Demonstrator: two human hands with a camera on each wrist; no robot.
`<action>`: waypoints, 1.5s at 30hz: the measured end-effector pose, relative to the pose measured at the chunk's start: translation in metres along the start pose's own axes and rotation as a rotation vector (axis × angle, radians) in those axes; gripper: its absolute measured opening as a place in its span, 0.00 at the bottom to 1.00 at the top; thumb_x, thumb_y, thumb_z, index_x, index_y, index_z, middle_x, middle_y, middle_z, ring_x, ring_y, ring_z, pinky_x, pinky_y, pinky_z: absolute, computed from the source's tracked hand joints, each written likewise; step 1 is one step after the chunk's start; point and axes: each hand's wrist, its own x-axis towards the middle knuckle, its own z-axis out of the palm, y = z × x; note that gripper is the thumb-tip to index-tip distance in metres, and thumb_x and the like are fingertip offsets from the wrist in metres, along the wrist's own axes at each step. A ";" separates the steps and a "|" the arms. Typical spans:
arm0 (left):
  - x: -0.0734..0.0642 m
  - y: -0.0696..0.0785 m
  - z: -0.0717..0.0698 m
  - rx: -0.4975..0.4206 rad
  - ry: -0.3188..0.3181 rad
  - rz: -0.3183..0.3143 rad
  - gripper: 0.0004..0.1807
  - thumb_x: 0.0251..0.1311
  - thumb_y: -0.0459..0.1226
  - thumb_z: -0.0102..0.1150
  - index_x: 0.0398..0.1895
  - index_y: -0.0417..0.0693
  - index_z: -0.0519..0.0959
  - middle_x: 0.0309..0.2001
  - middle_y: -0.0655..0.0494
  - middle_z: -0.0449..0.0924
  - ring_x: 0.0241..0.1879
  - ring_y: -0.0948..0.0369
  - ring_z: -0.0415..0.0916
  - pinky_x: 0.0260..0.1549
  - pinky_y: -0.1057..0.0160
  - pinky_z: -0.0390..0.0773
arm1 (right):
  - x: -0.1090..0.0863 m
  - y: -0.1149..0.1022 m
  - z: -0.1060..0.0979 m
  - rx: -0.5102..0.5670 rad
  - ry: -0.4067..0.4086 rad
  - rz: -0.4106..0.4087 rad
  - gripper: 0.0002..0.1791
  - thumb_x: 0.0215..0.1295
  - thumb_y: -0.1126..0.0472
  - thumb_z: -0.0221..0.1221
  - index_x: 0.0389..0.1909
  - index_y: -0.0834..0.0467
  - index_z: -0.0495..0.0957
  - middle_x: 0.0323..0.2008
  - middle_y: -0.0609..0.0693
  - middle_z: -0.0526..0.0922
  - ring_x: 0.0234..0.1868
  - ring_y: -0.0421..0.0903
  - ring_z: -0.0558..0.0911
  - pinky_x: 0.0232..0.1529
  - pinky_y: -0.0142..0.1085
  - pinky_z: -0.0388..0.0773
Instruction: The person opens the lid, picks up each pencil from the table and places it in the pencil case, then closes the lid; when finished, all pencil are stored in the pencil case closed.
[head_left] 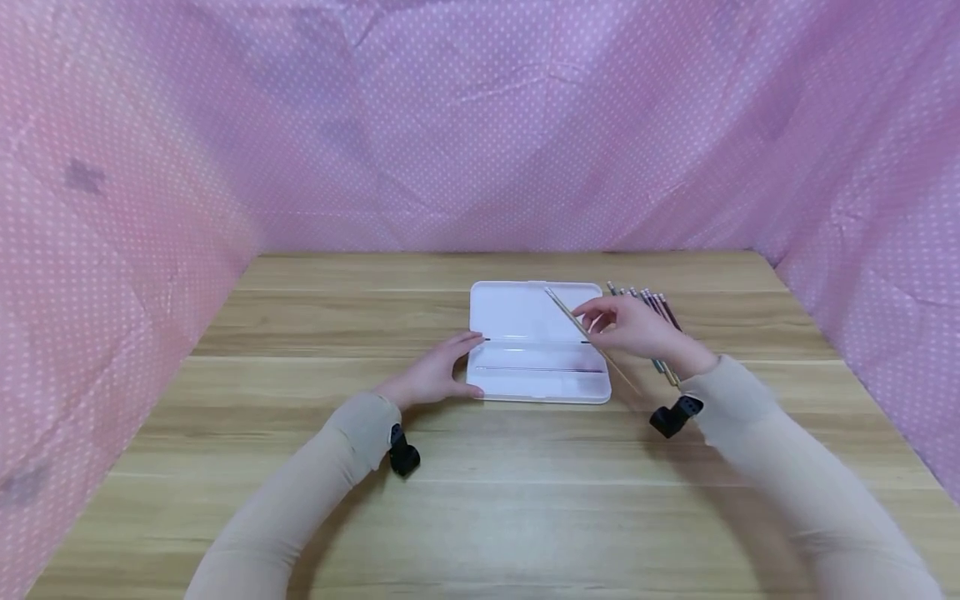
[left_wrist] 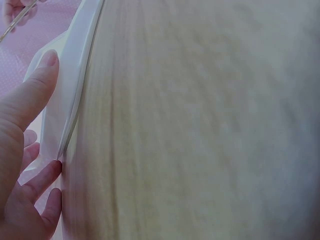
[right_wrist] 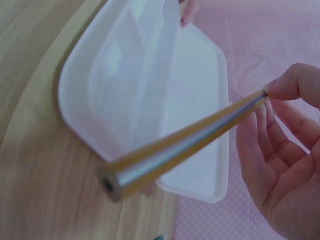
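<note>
A white pencil case (head_left: 525, 312) lies unfolded on the table, its lid at the back and its shallow base at the front. At its left end, my left hand (head_left: 435, 375) holds the edge, thumb at the near corner and fingers near the hinge; in the left wrist view the thumb rests on the white rim (left_wrist: 75, 75). Over the case's right side, my right hand (head_left: 626, 325) pinches a gold pencil (right_wrist: 185, 145) between thumb and fingertips. The pencil slants in the air, white-tipped end toward the lid, flat unsharpened end toward me.
Several pencils (head_left: 664, 310) of various colours lie side by side right of the case, partly hidden by my right hand and wrist. A pink dotted cloth (head_left: 480, 125) hangs around the back and sides of the wooden table (head_left: 510, 500).
</note>
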 end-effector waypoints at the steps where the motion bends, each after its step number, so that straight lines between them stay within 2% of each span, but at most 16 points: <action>1: 0.001 0.000 0.000 0.007 -0.002 -0.001 0.49 0.48 0.50 0.70 0.72 0.46 0.57 0.73 0.49 0.52 0.72 0.51 0.50 0.70 0.51 0.53 | 0.002 -0.001 0.001 -0.001 0.001 -0.007 0.21 0.53 0.74 0.58 0.51 0.68 0.77 0.36 0.56 0.80 0.36 0.44 0.78 0.37 0.29 0.76; 6: 0.001 -0.001 -0.001 0.021 -0.006 -0.006 0.50 0.48 0.50 0.70 0.72 0.46 0.57 0.73 0.49 0.52 0.72 0.51 0.50 0.70 0.50 0.52 | 0.015 -0.009 0.009 -0.034 0.000 -0.025 0.21 0.54 0.72 0.59 0.51 0.65 0.77 0.35 0.54 0.80 0.38 0.47 0.79 0.38 0.33 0.76; 10: 0.000 -0.001 -0.002 0.051 0.002 -0.005 0.49 0.48 0.51 0.70 0.72 0.46 0.57 0.73 0.50 0.53 0.72 0.49 0.49 0.70 0.46 0.51 | 0.025 -0.013 0.015 -0.058 -0.010 -0.028 0.21 0.54 0.72 0.59 0.52 0.64 0.77 0.35 0.54 0.80 0.39 0.48 0.79 0.41 0.38 0.77; 18: 0.000 0.002 -0.002 0.067 0.002 -0.015 0.49 0.49 0.52 0.69 0.72 0.48 0.57 0.73 0.50 0.53 0.72 0.48 0.49 0.68 0.40 0.49 | 0.041 -0.020 0.022 -0.147 -0.043 -0.055 0.21 0.54 0.71 0.61 0.52 0.61 0.79 0.36 0.52 0.81 0.39 0.47 0.79 0.39 0.38 0.78; 23: -0.001 0.003 -0.002 0.069 0.004 -0.033 0.49 0.49 0.53 0.69 0.72 0.50 0.57 0.73 0.52 0.53 0.72 0.49 0.49 0.67 0.38 0.49 | 0.048 -0.026 0.024 -0.224 -0.112 -0.101 0.21 0.54 0.71 0.60 0.52 0.61 0.78 0.39 0.52 0.82 0.40 0.47 0.79 0.41 0.40 0.77; 27: -0.001 0.004 -0.002 0.065 -0.001 -0.037 0.49 0.49 0.54 0.69 0.72 0.50 0.57 0.74 0.52 0.53 0.72 0.49 0.49 0.67 0.38 0.49 | 0.052 -0.030 0.027 -0.289 -0.203 -0.144 0.21 0.54 0.72 0.59 0.51 0.61 0.79 0.39 0.52 0.82 0.39 0.46 0.79 0.43 0.40 0.77; 32: -0.001 0.004 -0.001 0.070 -0.004 -0.052 0.49 0.49 0.55 0.68 0.73 0.52 0.57 0.74 0.53 0.53 0.72 0.49 0.49 0.66 0.36 0.48 | 0.056 -0.035 0.034 -0.333 -0.301 -0.141 0.20 0.56 0.72 0.59 0.51 0.59 0.79 0.36 0.51 0.82 0.38 0.45 0.78 0.43 0.39 0.77; 38: 0.000 0.006 -0.002 0.077 0.000 -0.066 0.51 0.48 0.56 0.68 0.73 0.51 0.56 0.74 0.52 0.53 0.72 0.49 0.49 0.66 0.36 0.48 | 0.060 -0.033 0.043 -0.378 -0.344 -0.133 0.21 0.54 0.73 0.59 0.51 0.58 0.80 0.35 0.49 0.81 0.35 0.44 0.76 0.42 0.37 0.76; 45: -0.001 0.006 -0.002 0.068 -0.008 -0.075 0.52 0.48 0.55 0.68 0.74 0.53 0.53 0.74 0.51 0.52 0.73 0.49 0.48 0.68 0.38 0.47 | 0.062 -0.028 0.050 -0.368 -0.381 -0.178 0.21 0.53 0.73 0.57 0.49 0.59 0.81 0.34 0.49 0.81 0.34 0.43 0.76 0.42 0.36 0.75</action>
